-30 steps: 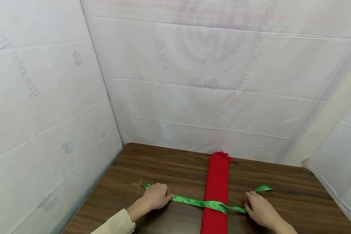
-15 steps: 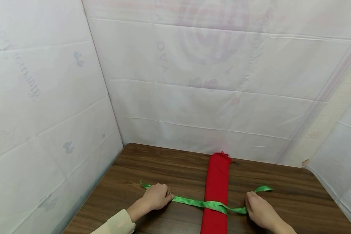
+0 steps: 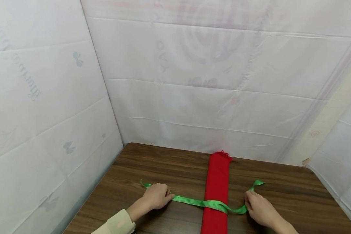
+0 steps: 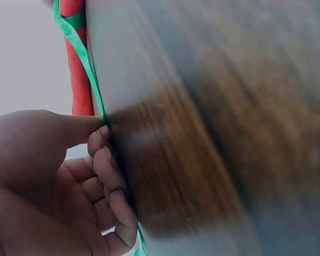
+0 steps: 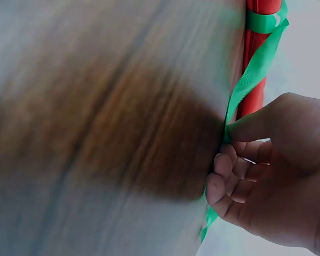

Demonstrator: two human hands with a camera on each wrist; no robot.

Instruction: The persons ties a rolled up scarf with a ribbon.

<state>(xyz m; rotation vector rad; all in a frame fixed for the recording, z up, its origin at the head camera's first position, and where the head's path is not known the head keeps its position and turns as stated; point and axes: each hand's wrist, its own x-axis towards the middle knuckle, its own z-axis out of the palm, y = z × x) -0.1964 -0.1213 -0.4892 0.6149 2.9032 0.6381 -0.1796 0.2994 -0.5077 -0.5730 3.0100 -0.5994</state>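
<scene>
A folded red scarf (image 3: 217, 177) with a fringed far end lies lengthwise on the table. Around its near part runs a green ribbon (image 3: 190, 201), crossed over itself on top. My left hand (image 3: 156, 196) pinches one side of the ribbon between thumb and fingers, left of the scarf; a short tail sticks out beyond the hand. To the right of the scarf, my right hand (image 3: 261, 208) pinches the other side, whose tail curls up past the fingers. In the right wrist view the ribbon (image 5: 256, 66) slants slackly from the scarf (image 5: 253, 98) down to the thumb.
The dark wooden table (image 3: 163, 162) has rounded far corners. White printed sheets hang close behind it as a back wall (image 3: 175, 97) and along the left as a side wall (image 3: 46, 113). The scarf's fringe reaches the far table edge.
The right-hand ribbon tail has swung inward and up, and the ribbon between the right hand and scarf sags more. The right hand shifts only slightly; the left hand and scarf stay in place.
</scene>
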